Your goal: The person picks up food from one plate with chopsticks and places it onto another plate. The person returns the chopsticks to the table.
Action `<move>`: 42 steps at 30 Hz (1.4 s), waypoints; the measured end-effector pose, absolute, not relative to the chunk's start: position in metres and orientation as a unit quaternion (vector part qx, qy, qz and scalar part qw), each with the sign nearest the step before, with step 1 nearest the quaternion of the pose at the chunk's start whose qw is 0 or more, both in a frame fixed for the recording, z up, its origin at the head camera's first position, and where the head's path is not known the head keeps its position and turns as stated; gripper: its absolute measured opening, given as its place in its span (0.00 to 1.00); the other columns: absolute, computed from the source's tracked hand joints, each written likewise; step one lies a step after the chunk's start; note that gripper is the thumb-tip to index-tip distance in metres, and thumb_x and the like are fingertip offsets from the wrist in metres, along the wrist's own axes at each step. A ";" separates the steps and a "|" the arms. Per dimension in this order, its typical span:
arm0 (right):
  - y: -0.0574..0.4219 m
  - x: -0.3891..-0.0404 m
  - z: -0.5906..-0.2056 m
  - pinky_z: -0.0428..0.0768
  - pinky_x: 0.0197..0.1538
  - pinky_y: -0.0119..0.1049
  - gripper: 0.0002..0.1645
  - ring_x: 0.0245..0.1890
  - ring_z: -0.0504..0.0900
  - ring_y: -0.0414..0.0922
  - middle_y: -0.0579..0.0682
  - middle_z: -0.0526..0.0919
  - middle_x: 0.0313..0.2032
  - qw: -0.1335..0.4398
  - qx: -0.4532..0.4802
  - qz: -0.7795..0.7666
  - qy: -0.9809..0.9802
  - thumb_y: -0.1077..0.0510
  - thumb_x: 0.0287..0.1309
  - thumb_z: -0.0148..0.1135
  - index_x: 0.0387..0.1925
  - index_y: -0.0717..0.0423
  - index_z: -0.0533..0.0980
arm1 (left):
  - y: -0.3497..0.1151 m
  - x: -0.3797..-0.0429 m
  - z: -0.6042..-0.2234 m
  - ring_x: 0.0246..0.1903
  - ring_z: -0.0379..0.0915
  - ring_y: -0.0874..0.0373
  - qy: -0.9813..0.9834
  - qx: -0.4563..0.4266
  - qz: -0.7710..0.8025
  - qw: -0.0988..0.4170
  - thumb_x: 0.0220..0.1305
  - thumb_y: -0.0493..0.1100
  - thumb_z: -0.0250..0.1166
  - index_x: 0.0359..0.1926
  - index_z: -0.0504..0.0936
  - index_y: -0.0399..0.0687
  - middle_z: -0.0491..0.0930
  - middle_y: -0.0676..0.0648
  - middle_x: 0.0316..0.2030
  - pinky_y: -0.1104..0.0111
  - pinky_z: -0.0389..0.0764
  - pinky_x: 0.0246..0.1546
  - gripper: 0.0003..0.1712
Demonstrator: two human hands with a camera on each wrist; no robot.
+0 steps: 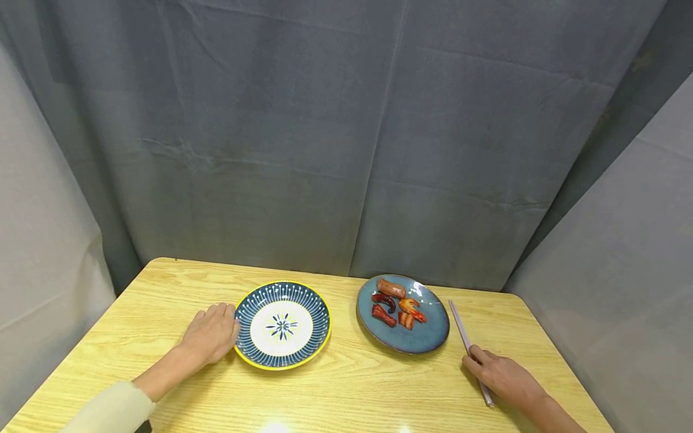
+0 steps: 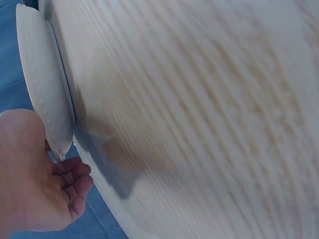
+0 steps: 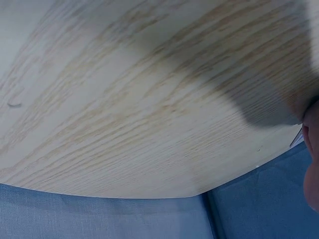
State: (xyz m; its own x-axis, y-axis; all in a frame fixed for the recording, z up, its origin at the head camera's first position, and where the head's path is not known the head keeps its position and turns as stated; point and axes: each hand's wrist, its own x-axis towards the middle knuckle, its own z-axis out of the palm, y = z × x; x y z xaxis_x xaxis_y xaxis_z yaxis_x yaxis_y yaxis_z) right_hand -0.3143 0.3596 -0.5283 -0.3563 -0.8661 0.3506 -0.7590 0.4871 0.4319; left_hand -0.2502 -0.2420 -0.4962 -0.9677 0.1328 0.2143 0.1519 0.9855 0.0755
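Note:
A white plate with a dark blue patterned border and yellow rim (image 1: 282, 355) stands left of the table's middle. My left hand (image 1: 213, 332) pinches its left edge. In the left wrist view the plate's pale underside (image 2: 45, 74) shows, with the fingers of the left hand (image 2: 37, 184) curled by its rim. My right hand (image 1: 505, 376) grips a pair of light purple chopsticks (image 1: 459, 323) around their lower part, low over the table at the right. Only a sliver of the right hand (image 3: 312, 164) enters the right wrist view.
A blue-grey plate (image 1: 373, 335) sits between the patterned plate and the chopsticks. On it lie several food pieces, among them a sausage-like piece (image 1: 391, 288) and an orange shrimp-like piece (image 1: 412, 309). Grey curtains (image 1: 260, 150) enclose the wooden table (image 1: 352, 391).

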 end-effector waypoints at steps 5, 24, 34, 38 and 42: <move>0.359 -0.314 -0.528 0.66 0.21 0.28 0.35 0.24 0.65 0.36 0.46 0.64 0.32 0.260 0.492 -0.102 -0.824 0.55 0.78 0.11 0.36 0.54 0.70 | -0.242 -0.251 -0.497 0.32 0.67 0.48 -0.990 -0.072 -0.044 0.110 0.71 0.41 0.51 0.36 0.71 0.38 0.67 0.45 0.29 0.57 0.68 0.33 0.10; 0.366 -0.305 -0.525 0.67 0.17 0.33 0.27 0.17 0.66 0.39 0.50 0.69 0.34 0.202 0.334 -0.069 -0.918 0.66 0.56 0.69 0.56 0.48 0.74 | -0.242 -0.256 -0.498 0.32 0.67 0.48 -0.989 -0.078 -0.047 0.114 0.70 0.41 0.53 0.36 0.71 0.38 0.67 0.45 0.29 0.56 0.69 0.33 0.09; 0.357 -0.311 -0.496 0.64 0.15 0.34 0.25 0.17 0.63 0.39 0.50 0.75 0.33 0.205 0.246 -0.041 -0.947 0.66 0.52 0.70 0.53 0.57 0.76 | -0.242 -0.260 -0.498 0.39 0.72 0.44 -0.992 -0.071 -0.045 0.098 0.73 0.45 0.52 0.43 0.74 0.34 0.74 0.41 0.35 0.51 0.71 0.38 0.16; 0.335 -0.310 -0.479 0.74 0.23 0.39 0.18 0.26 0.78 0.44 0.52 0.80 0.40 0.196 0.238 0.038 -0.951 0.62 0.60 0.66 0.52 0.56 0.77 | -0.242 -0.260 -0.490 0.47 0.74 0.39 -0.992 -0.075 -0.048 0.088 0.76 0.49 0.50 0.50 0.74 0.30 0.77 0.36 0.44 0.45 0.72 0.44 0.22; 0.306 -0.305 -0.467 0.80 0.39 0.52 0.19 0.46 0.82 0.57 0.57 0.81 0.50 0.178 0.229 0.099 -0.952 0.58 0.65 0.64 0.56 0.56 0.77 | -0.239 -0.262 -0.485 0.56 0.71 0.34 -0.989 -0.082 -0.061 0.107 0.76 0.50 0.51 0.60 0.72 0.29 0.74 0.30 0.55 0.40 0.70 0.51 0.27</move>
